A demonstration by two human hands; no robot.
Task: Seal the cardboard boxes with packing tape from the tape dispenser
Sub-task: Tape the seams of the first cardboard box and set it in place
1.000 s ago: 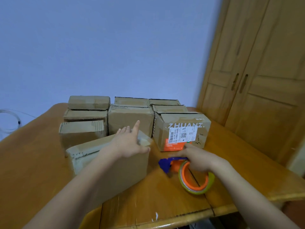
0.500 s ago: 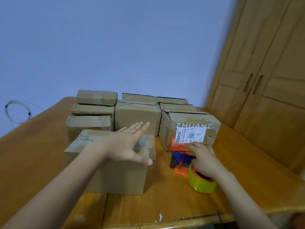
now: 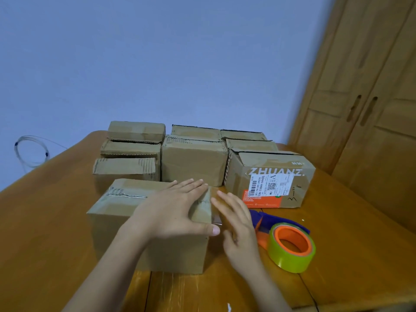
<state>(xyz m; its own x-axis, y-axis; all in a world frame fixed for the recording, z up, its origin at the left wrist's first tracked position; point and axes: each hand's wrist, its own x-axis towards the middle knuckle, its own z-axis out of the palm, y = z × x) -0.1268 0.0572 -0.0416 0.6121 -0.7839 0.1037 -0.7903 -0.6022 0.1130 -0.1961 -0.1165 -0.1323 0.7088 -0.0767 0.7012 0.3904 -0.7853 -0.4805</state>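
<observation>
Head view. A wooden table (image 3: 56, 221) carries a cluster of cardboard boxes. The nearest box (image 3: 126, 221) stands at the centre of the frame, a strip of clear tape running along its top seam. The left hand (image 3: 173, 210) lies flat on the right end of that box's top, fingers straight and together, pointing toward 1 o'clock, the thumb hooked over the front right corner. The right hand (image 3: 236, 226) is just beside the box's right face, at 3 o'clock from the left hand, fingers extended and slightly spread, holding nothing; whether it touches the loose tape end at that face cannot be told.

The tape dispenser (image 3: 290, 244), blue and orange with a yellow-green roll, lies on the table at 3 o'clock from the right hand, near it but apart.

A printed box (image 3: 270, 176) marked ZHUANZ with a shipping label stands at 1 o'clock from the nearest box. More stacked boxes (image 3: 193, 163) sit behind, at 12 o'clock. A wooden wardrobe (image 3: 371, 109) fills the right edge.
</observation>
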